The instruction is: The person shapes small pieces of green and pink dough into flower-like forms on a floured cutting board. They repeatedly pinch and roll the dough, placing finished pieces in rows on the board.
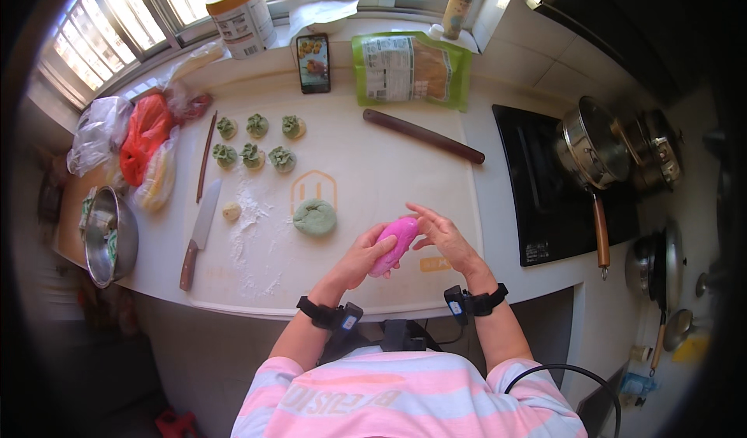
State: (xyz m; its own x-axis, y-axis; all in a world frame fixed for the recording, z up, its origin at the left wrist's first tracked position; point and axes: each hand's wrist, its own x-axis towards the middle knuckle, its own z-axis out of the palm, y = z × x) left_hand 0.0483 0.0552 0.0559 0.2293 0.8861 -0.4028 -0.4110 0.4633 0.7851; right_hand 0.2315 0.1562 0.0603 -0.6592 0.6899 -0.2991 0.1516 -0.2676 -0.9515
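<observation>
A bright pink lump of dough (394,247) is gripped in my left hand (366,251), held above the front part of a pale mat (373,298). My right hand (446,239) is beside the lump's upper right end with its fingers spread; whether they touch it I cannot tell. A round green dough piece (315,217) lies on the mat, left of my hands. Farther left, a small cream dough ball (231,211) rests by a streak of white flour (250,204). Beyond them, several pleated green buns (252,155) stand in two rows.
A knife (201,234) and chopsticks (207,155) lie at the mat's left, near a metal bowl (111,236). Toward the back are a dark rolling pin (423,136), a green pouch (411,70) and a propped phone (313,63). At right, a saucepan (595,140) sits on a black cooktop (543,216).
</observation>
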